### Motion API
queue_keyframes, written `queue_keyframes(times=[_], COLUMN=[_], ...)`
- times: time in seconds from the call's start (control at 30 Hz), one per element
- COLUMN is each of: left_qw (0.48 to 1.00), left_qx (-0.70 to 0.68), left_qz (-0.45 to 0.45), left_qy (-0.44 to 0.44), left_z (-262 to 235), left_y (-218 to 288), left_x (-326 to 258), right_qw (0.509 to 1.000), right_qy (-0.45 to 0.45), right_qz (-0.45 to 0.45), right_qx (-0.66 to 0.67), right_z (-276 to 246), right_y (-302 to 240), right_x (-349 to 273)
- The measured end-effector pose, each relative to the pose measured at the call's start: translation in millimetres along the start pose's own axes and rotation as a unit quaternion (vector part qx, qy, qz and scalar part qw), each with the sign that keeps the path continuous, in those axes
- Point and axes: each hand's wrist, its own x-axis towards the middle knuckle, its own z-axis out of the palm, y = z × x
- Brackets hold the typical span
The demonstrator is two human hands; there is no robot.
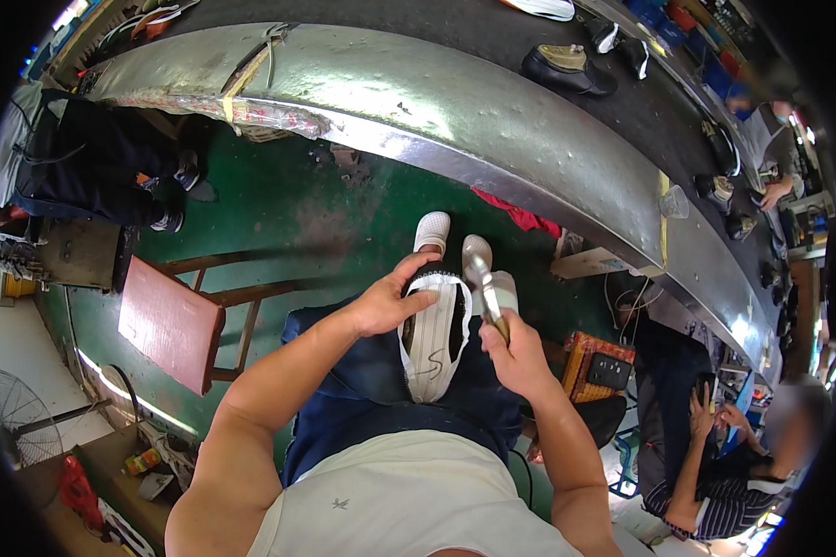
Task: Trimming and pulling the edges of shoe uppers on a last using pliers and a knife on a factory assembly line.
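Note:
Across my lap lies a shoe upper point(430, 357), its pale underside turned up, with a dark scrawled mark near the end closest to me and black edges along its sides. My left hand point(390, 302) grips its far end, thumb pressed on the underside. A hammer point(486, 286) with a shiny metal head is in my right hand point(518, 356), fingers wrapped round the handle. The hammer's head is raised just right of the shoe upper's far end. From this view I cannot tell whether they touch.
Ahead curves a metal-edged workbench point(381, 93) with a dark belt carrying black shoes point(571, 72). To my left stands a pink-topped stool point(172, 325), farther left a fan point(19, 418). A person point(734, 464) sits at the right; another's legs point(102, 162) show at the left.

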Motion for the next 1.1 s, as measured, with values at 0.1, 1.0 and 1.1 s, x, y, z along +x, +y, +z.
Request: queue_keyframes(times=[0.1, 1.0, 1.1], left_qw=[0.992, 0.901, 0.931], left_qx=[0.094, 0.378, 0.353], left_qz=[0.030, 0.157, -0.086], left_qy=[0.080, 0.145, 0.021], left_z=[19, 53, 111], left_y=[-15, -41, 25], left_x=[-15, -17, -40], right_qw=[0.990, 0.982, 0.974], right_qy=[0.118, 0.157, 0.199], right_qz=[-0.051, 0.103, 0.106], right_qx=[-0.057, 0.034, 0.006], right_z=[9, -36, -13], right_y=[6, 27, 53], right_x=[41, 4, 7])
